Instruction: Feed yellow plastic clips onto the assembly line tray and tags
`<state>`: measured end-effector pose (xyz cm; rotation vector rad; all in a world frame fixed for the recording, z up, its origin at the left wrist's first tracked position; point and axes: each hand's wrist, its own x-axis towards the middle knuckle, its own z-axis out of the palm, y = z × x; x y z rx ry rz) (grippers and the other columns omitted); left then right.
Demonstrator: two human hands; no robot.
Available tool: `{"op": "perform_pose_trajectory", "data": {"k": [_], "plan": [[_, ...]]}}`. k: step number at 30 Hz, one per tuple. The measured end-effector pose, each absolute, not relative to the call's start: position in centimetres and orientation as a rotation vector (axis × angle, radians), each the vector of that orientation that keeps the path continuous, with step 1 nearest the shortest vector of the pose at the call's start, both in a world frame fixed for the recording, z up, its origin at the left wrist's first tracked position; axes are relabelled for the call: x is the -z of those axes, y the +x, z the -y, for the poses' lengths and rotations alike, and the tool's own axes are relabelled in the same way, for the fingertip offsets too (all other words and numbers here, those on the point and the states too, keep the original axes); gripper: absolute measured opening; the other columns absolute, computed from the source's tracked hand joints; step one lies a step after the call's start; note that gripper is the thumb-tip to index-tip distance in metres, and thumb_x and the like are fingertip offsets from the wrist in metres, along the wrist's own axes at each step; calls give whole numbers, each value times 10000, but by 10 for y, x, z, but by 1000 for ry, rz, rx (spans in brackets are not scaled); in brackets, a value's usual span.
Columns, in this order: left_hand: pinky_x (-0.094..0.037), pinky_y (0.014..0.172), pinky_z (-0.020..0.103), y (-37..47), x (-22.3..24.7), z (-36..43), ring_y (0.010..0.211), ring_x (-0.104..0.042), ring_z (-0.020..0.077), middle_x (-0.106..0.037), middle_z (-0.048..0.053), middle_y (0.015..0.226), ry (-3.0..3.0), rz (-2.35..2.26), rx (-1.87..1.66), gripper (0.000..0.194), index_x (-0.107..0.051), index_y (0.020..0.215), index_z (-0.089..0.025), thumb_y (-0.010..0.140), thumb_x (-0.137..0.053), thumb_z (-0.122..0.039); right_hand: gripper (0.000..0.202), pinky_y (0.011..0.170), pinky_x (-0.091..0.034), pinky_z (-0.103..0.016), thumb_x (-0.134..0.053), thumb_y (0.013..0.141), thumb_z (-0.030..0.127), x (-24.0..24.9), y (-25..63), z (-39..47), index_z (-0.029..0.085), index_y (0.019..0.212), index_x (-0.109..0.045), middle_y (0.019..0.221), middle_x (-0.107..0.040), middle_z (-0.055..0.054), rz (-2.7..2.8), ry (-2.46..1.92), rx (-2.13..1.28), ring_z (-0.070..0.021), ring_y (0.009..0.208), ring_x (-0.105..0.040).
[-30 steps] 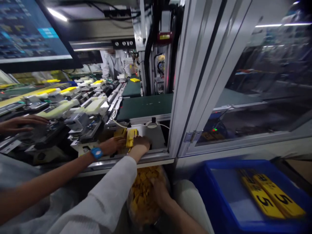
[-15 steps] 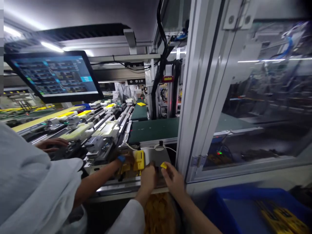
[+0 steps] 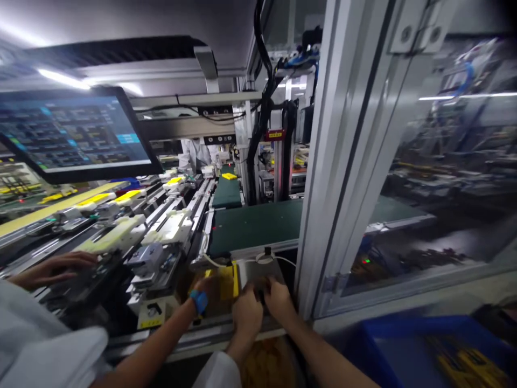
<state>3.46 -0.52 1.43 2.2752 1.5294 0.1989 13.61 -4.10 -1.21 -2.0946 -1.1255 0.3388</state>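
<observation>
My left hand [image 3: 247,312] is closed over the grey metal plate [image 3: 251,269], its fingers curled round something dark that I cannot make out. Right beside it, nearly touching, my right hand [image 3: 278,300] is closed too, its fingertips at the same dark spot and whatever they hold hidden. Just left of my hands lies a yellow part [image 3: 229,281] in a brown tray area, where a co-worker's hand [image 3: 203,285] with a blue wristband reaches in. Below my wrists is a container with yellow-orange pieces [image 3: 269,362].
A metal frame post [image 3: 337,161] rises close at my right. A blue bin [image 3: 388,345] with yellow parts stands lower right. Beyond the plate runs a green belt [image 3: 258,223]. Fixtures and rails line the left, with the co-worker's other hand [image 3: 54,268] over them and a monitor [image 3: 76,132] above.
My right hand has moved left to my left hand, and the small yellow piece it held no longer shows. The view has shifted right; the co-worker's banded hand has shifted at the tray.
</observation>
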Motion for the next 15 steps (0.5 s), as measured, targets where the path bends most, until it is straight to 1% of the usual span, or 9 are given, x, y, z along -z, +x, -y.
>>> {"op": "perform_pose_trajectory", "data": {"k": [3,5,8,11,15], "plan": [[-487,787,304,38,-15,3,1015,-727,254,-759,125,1077,2252,-1540,-146,320,-562,1276,-205,994,-425,-270,288,852,-517,-246,-527,908,163,9,137,38,159,1133,-705,1067,-790,-132,1149,-2097,-355,-210,1010,-745],[-492,792,306,39,-16,4,1027,-724,257,-758,133,1067,2283,-1545,-139,309,-564,1256,-200,998,-417,-286,295,871,-508,-246,-517,915,186,9,138,38,152,1143,-701,1103,-779,-135,1148,-2097,-353,-208,1039,-731],[-496,777,308,36,-17,9,1005,-730,258,-757,140,1061,2378,-1511,-183,283,-574,1208,-191,997,-402,-266,318,873,-495,-243,-498,930,213,9,139,41,151,1176,-689,1127,-771,-135,1146,-2088,-353,-201,1059,-717],[-500,755,313,32,-16,15,964,-739,262,-762,142,1017,2443,-1472,-221,254,-580,1168,-181,978,-423,-244,312,857,-485,-247,-491,940,223,9,138,45,155,1165,-696,1114,-775,-136,1144,-2072,-350,-198,1048,-716],[-504,739,299,30,-13,16,964,-743,256,-765,137,998,2489,-1466,-197,248,-579,1163,-189,954,-448,-214,267,804,-484,-261,-505,941,231,4,135,48,149,1070,-724,1012,-793,-139,1140,-2060,-339,-208,978,-730]]}}
